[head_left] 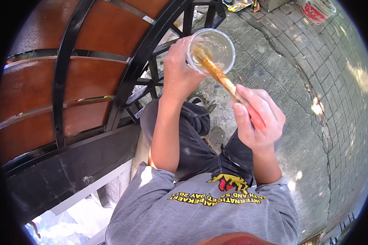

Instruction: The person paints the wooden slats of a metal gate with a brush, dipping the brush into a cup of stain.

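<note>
A clear plastic cup (pixel 224 45) is in my left hand (pixel 180 67), whose fingers wrap round its left side. My right hand (pixel 259 116) is closed round the reddish handle of a paintbrush (pixel 216 72). The brush slants up and to the left, over the cup's rim, with its bristle end inside the cup. Its middle part looks yellow-brown. What lies at the cup's bottom is hard to make out.
On the left stands a black metal gate (pixel 65 73) with brown panels (pixel 88 79). Concrete ground (pixel 249 53) meets brick paving (pixel 335 77) on the right. A white and red bucket (pixel 317 12) is at the top right, and colourful packaging (pixel 237 5) lies at the top.
</note>
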`<act>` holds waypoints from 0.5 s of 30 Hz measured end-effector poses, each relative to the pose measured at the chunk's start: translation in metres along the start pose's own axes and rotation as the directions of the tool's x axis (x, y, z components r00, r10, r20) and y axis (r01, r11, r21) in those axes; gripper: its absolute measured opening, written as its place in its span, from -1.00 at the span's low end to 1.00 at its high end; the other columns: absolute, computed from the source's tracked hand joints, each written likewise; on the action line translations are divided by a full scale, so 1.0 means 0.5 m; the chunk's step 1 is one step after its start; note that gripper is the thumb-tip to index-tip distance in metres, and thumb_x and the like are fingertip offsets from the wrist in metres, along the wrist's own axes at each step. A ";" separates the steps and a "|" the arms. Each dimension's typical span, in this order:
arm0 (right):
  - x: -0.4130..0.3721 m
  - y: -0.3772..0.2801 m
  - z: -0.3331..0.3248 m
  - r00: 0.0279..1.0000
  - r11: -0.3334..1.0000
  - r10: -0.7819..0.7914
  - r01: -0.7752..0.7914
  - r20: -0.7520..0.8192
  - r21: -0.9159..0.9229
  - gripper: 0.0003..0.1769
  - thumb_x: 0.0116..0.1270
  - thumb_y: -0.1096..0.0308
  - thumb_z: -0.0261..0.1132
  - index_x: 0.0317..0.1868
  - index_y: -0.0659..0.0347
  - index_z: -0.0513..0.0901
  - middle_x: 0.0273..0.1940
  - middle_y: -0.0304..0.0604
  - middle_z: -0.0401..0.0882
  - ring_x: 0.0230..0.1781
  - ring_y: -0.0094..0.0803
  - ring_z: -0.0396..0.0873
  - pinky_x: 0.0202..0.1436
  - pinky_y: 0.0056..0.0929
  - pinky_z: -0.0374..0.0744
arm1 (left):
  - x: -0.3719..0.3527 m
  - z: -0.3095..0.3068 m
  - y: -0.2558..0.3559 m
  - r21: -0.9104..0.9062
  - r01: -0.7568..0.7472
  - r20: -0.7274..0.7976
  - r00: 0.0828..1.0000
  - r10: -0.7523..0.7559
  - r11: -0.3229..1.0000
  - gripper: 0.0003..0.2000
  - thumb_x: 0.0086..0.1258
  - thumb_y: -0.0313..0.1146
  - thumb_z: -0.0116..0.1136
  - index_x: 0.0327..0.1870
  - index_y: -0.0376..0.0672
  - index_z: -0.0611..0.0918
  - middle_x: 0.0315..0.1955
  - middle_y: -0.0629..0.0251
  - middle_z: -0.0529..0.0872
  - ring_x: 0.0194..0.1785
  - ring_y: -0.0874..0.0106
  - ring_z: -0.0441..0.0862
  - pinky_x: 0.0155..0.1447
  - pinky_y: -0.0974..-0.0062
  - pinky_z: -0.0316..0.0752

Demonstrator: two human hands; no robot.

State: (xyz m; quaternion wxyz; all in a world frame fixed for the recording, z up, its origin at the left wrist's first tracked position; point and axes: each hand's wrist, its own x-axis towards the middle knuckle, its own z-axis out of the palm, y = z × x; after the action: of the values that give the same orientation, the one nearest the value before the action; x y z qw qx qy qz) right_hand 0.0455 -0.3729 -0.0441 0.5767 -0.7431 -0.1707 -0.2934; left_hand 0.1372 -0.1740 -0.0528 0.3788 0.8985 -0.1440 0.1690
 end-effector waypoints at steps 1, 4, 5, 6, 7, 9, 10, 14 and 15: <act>0.011 -0.008 -0.004 0.998 0.998 -0.054 0.055 0.011 -0.034 -0.70 0.40 0.52 0.44 0.08 0.51 0.72 -0.25 0.03 0.79 -0.37 -0.28 0.78 -0.32 -0.47 0.68 | -0.005 -0.005 0.001 0.023 0.033 0.030 0.999 -0.034 0.999 -0.33 -0.17 -0.40 0.72 0.08 -0.25 0.66 -0.07 0.07 0.77 0.03 0.03 0.74 0.13 0.21 0.63; 0.000 -0.011 -0.014 0.999 0.990 0.044 -0.041 -0.025 0.132 -0.70 0.49 0.45 0.37 0.09 0.55 0.70 -0.29 0.07 0.76 -0.45 -0.31 0.74 -0.39 -0.48 0.66 | -0.029 -0.024 0.017 0.051 0.160 0.045 0.986 -0.162 0.986 -0.34 -0.18 -0.39 0.72 0.05 -0.28 0.65 -0.10 0.03 0.77 0.03 0.02 0.74 0.14 0.18 0.62; -0.003 -0.008 -0.019 0.989 0.960 0.137 -0.121 -0.047 0.253 -0.69 0.47 0.46 0.39 0.09 0.55 0.70 -0.28 0.08 0.77 -0.44 -0.32 0.75 -0.39 -0.48 0.66 | -0.037 -0.027 0.014 -0.004 0.206 0.051 0.977 -0.205 0.979 -0.36 -0.17 -0.38 0.72 0.01 -0.29 0.64 -0.12 0.01 0.76 0.01 0.01 0.73 0.15 0.15 0.61; -0.004 -0.006 -0.019 0.972 0.908 0.228 -0.191 -0.057 0.372 -0.68 0.45 0.46 0.41 0.09 0.55 0.70 -0.27 0.09 0.77 -0.43 -0.32 0.76 -0.39 -0.47 0.67 | -0.045 -0.031 0.015 0.037 0.223 0.041 0.974 -0.224 0.974 -0.35 -0.12 -0.39 0.72 0.08 -0.30 0.64 -0.08 0.05 0.79 0.03 0.13 0.76 0.17 0.23 0.62; -0.004 -0.001 -0.010 0.962 0.874 0.262 -0.206 -0.072 0.440 -0.62 0.59 0.36 0.30 0.13 0.62 0.65 -0.28 0.12 0.76 -0.48 -0.36 0.72 -0.48 -0.50 0.62 | -0.052 -0.037 0.017 0.079 0.238 0.025 0.970 -0.240 0.968 -0.33 -0.08 -0.40 0.73 0.14 -0.30 0.65 -0.05 0.09 0.82 0.05 0.26 0.78 0.19 0.31 0.63; 0.003 -0.006 -0.007 0.887 0.677 0.461 -0.374 0.031 0.634 -0.58 0.62 0.30 0.27 0.14 0.62 0.63 -0.30 0.10 0.75 -0.50 -0.35 0.71 -0.52 -0.49 0.60 | -0.065 -0.039 -0.007 0.016 0.236 -0.016 0.972 -0.235 0.972 -0.31 -0.02 -0.39 0.74 0.21 -0.28 0.64 -0.02 0.12 0.84 0.03 0.33 0.81 0.19 0.37 0.65; 0.008 -0.007 -0.004 0.835 0.549 0.541 -0.443 0.103 0.708 -0.56 0.64 0.27 0.26 0.15 0.63 0.62 -0.30 0.09 0.74 -0.51 -0.35 0.70 -0.54 -0.49 0.60 | -0.069 -0.042 -0.013 0.024 0.260 -0.029 0.965 -0.259 0.965 -0.31 -0.02 -0.39 0.74 0.20 -0.27 0.64 -0.01 0.13 0.84 0.04 0.32 0.81 0.19 0.36 0.65; 0.050 0.008 0.034 0.797 0.367 0.581 -0.439 0.166 0.820 -0.47 0.76 0.15 0.03 0.28 0.58 0.52 -0.28 -0.02 0.67 -0.53 -0.48 0.60 -0.66 -0.61 0.45 | -0.088 -0.075 0.007 0.044 0.297 -0.110 0.950 -0.291 0.954 -0.30 -0.03 -0.36 0.76 0.19 -0.22 0.62 0.06 0.17 0.79 0.13 0.32 0.75 0.25 0.35 0.60; 0.066 0.016 0.042 0.799 0.328 0.565 -0.446 0.206 0.832 -0.45 0.78 0.12 -0.03 0.35 0.53 0.48 -0.24 -0.05 0.67 -0.51 -0.54 0.57 -0.65 -0.63 0.44 | -0.096 -0.085 0.010 0.034 0.319 -0.122 0.942 -0.313 0.947 -0.29 -0.03 -0.35 0.76 0.20 -0.22 0.62 0.07 0.17 0.78 0.15 0.33 0.74 0.27 0.36 0.59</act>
State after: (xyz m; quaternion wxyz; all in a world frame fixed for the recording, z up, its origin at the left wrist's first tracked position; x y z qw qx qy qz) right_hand 0.0807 -0.3576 -0.0326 0.9337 -0.3572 -0.0161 -0.0205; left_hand 0.0835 -0.1399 -0.0416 0.3848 0.9084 0.0284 0.1611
